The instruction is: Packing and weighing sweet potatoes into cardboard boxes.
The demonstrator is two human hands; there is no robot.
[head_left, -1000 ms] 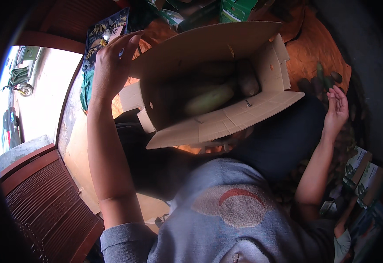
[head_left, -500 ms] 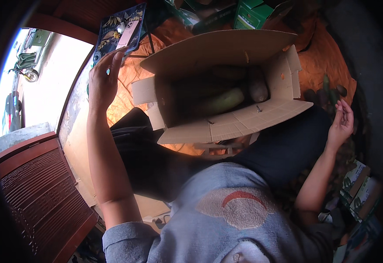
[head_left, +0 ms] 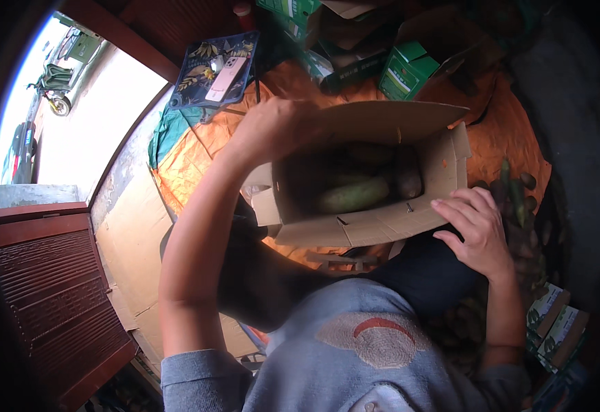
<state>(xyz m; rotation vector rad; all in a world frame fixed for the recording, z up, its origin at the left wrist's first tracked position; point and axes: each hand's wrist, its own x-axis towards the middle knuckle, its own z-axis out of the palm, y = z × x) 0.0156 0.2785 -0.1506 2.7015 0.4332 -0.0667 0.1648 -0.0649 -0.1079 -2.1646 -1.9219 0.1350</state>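
An open brown cardboard box [head_left: 382, 226] rests in front of me on an orange sheet, with several long green and brown vegetables [head_left: 355, 196] inside. My left hand [head_left: 272, 130] is closed around the box's far left flap and rim. My right hand [head_left: 475, 230] lies spread, palm down, on the near right flap and holds nothing. My lap and grey shirt fill the lower middle of the view.
Green cartons [head_left: 409, 69] stand behind the box. A blue patterned tray with a pink phone [head_left: 221, 65] lies at the back left. More dark vegetables [head_left: 519, 199] sit right of the box. Flat cardboard [head_left: 132, 254] and a bright doorway [head_left: 80, 117] are at left.
My left hand has moved right onto the box's far left flap. My right hand has come in from the far right onto the near flap. The box has shifted lower in view.
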